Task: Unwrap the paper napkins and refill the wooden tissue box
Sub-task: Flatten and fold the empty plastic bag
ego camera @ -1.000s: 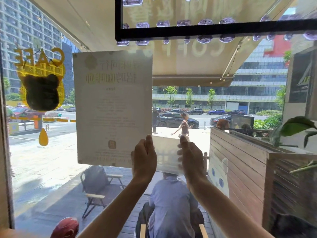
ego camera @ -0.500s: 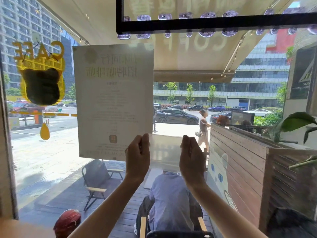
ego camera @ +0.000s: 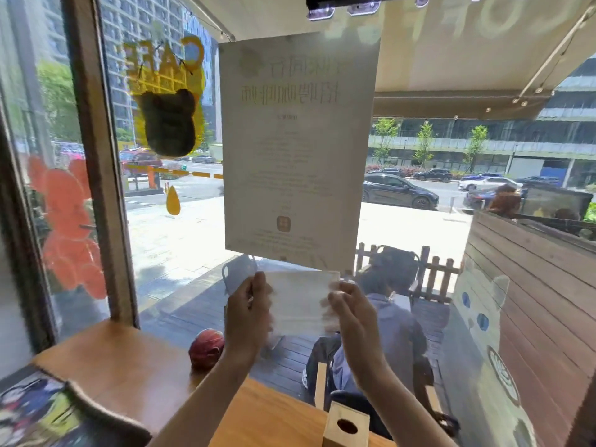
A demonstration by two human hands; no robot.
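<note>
I see my left hand (ego camera: 248,312) and right hand (ego camera: 350,312) pinching opposite edges of the white wrapped napkin pack (ego camera: 298,303), raised before the window, above the square wooden tissue box (ego camera: 345,429) on the wooden counter (ego camera: 135,372).

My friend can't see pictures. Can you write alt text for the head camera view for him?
Two raised hands, left and right, hold a white wrapped pack of paper napkins before a café window. Below, a light wooden tissue box with an oval hole stands on a wooden table.
</note>
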